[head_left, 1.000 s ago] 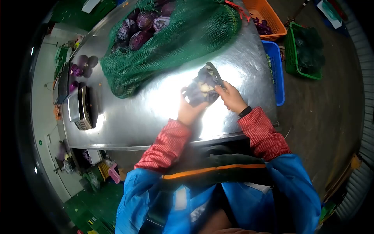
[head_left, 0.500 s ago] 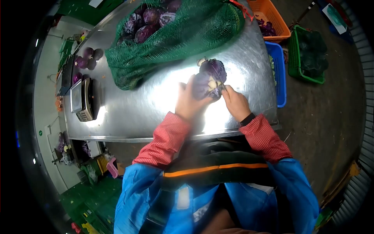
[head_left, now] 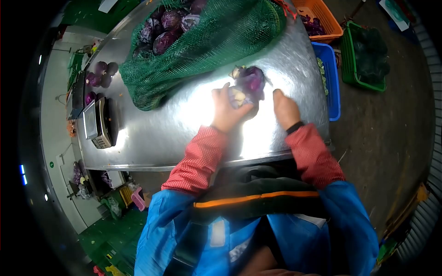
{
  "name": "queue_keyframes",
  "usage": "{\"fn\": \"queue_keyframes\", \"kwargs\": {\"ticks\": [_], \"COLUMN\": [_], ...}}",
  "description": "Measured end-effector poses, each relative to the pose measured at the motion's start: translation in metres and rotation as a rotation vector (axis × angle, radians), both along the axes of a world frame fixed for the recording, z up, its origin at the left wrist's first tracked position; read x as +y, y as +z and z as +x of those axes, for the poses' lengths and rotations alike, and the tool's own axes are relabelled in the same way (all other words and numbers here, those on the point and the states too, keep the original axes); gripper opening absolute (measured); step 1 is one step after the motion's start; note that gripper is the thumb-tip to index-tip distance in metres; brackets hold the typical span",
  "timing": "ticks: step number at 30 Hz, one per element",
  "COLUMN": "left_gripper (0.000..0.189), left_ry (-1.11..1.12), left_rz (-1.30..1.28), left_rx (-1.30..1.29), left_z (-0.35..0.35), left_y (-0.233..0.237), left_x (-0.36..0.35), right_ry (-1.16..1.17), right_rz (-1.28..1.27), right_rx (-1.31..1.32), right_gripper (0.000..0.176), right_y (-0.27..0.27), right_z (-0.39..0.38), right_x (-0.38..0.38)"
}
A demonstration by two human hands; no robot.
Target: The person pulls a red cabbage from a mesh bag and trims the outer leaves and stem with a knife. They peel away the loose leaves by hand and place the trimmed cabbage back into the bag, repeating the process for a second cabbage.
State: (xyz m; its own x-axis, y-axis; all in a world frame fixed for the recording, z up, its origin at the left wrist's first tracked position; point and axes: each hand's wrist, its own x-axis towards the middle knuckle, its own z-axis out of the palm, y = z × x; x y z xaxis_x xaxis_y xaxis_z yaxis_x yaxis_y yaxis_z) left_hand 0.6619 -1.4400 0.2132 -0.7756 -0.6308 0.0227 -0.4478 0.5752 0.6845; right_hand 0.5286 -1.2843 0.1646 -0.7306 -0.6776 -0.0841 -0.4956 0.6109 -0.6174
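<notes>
Motion blur smears the purple cabbage [head_left: 251, 84], so its outline and leaf edges are hard to make out, and the left hand [head_left: 226, 112] hides part of its near side. Its pale part faces up, near the left fingers; the long axis seems to slant away rightward. It is towards the right edge of the metal desk [head_left: 184, 147], between the green net sack [head_left: 202, 69] and the near edge. The left grip holds it; the right hand [head_left: 286, 109] is curled just beside, its grip too blurred to tell.

Both arms [head_left: 195, 158] reach forward. The left hand [head_left: 228, 110] spreads its thumb from its fingers; the right hand [head_left: 286, 108], blurred, seems curled.
</notes>
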Motion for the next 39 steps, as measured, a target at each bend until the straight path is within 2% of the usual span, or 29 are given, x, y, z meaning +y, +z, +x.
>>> {"fn": "queue_keyframes", "kwargs": {"ticks": [1, 2, 5, 7, 10, 12, 13, 15, 16, 18, 19, 21, 23, 24, 27, 28, 29, 31, 32, 34, 36, 39], "left_gripper": [0.095, 0.096, 0.098, 0.098, 0.096, 0.094, 0.093, 0.093, 0.093, 0.094, 0.094, 0.097, 0.103, 0.106, 0.103, 0.101, 0.098, 0.096, 0.097, 0.098, 0.098, 0.098], "left_ry": [-0.014, -0.028, -0.04, -0.081, -0.106, -0.093, -0.063, 0.01, 0.087, 0.298, 0.303, 0.253, 0.149, 0.118, -0.075, -0.172, -0.269, -0.17, -0.124, -0.036, 0.034, 0.128], "left_rz": [-0.001, -0.008, 0.259, 0.289, 0.42, 0.533, 0.62, 0.793, 0.864, 0.995, 0.937, 0.783, 0.574, 0.462, 0.189, 0.163, 0.136, 0.24, 0.287, 0.249, 0.073, 0.222], "left_rx": [0.019, 0.045, 0.199, 0.205, 0.26, 0.266, 0.272, 0.288, 0.315, 0.296, 0.31, 0.272, 0.191, 0.091, 0.122, 0.192, 0.265, 0.236, 0.22, 0.143, 0.021, 0.087], "left_z": [0.006, 0.005, 0.004, 0.007, 0.021, 0.032, 0.038, 0.05, 0.056, 0.058, 0.051, 0.051, 0.055, 0.055, 0.032, 0.024, 0.018, 0.006, 0.001, -0.007, -0.013, -0.021], "left_y": [-0.002, -0.001, 0.002, 0.003, 0.003, 0.01, 0.009, 0.007, -0.004, 0.0, 0.006, 0.01, 0.008, 0.013, 0.029, 0.015, 0.006, 0.006, 0.015, 0.016, 0.009, 0.018], "left_x": [0.001, -0.002, -0.003, -0.009, -0.01, -0.009, -0.009, -0.01, -0.007, 0.004, 0.011, 0.022, 0.025, 0.022, 0.008, 0.0, -0.004, 0.0, 0.005, 0.012, 0.014, 0.021], "right_ry": [-0.094, -0.062, -0.017, 0.007, 0.056, -0.059, -0.117, -0.188, -0.169, -0.149, -0.136, 0.013, 0.109, 0.084, 0.208, 0.214, 0.195, 0.153, 0.137, 0.156, 0.15, 0.082], "right_rz": [0.041, -0.007, -0.136, -0.15, -0.092, -0.138, -0.167, -0.043, 0.007, -0.049, -0.084, 0.029, -0.308, -0.149, -0.274, -0.185, -0.155, -0.096, -0.126, -0.038, 0.001, 0.031], "right_rx": [-0.045, -0.068, -0.123, -0.099, -0.009, -0.037, -0.045, -0.048, 0.007, -0.008, -0.003, -0.199, -0.432, -0.477, -0.457, -0.484, -0.356, -0.092, -0.001, 0.111, 0.223, 0.275], "right_gripper": [0.022, 0.023, 0.028, 0.03, 0.025, 0.024, 0.024, 0.023, 0.031, 0.04, 0.044, 0.055, 0.055, 0.056, 0.054, 0.044, 0.039, 0.032, 0.021, 0.019, 0.016, 0.016], "right_y": [0.003, 0.017, 0.057, 0.063, 0.052, 0.012, -0.006, -0.018, -0.027, 0.019, 0.046, 0.072, 0.046, 0.041, 0.032, 0.045, 0.053, 0.065, 0.07, 0.07, 0.059, 0.03], "right_z": [-0.015, -0.018, 0.006, 0.008, 0.007, -0.016, -0.027, -0.036, -0.039, -0.015, -0.005, 0.023, 0.041, 0.037, 0.017, 0.013, 0.014, 0.015, 0.021, 0.033, 0.042, 0.037], "right_x": [0.001, -0.002, -0.023, -0.038, -0.049, -0.048, -0.044, -0.032, -0.03, -0.028, -0.03, -0.026, -0.018, -0.014, -0.017, -0.019, -0.017, -0.013, -0.005, 0.009, 0.016, 0.01]}}
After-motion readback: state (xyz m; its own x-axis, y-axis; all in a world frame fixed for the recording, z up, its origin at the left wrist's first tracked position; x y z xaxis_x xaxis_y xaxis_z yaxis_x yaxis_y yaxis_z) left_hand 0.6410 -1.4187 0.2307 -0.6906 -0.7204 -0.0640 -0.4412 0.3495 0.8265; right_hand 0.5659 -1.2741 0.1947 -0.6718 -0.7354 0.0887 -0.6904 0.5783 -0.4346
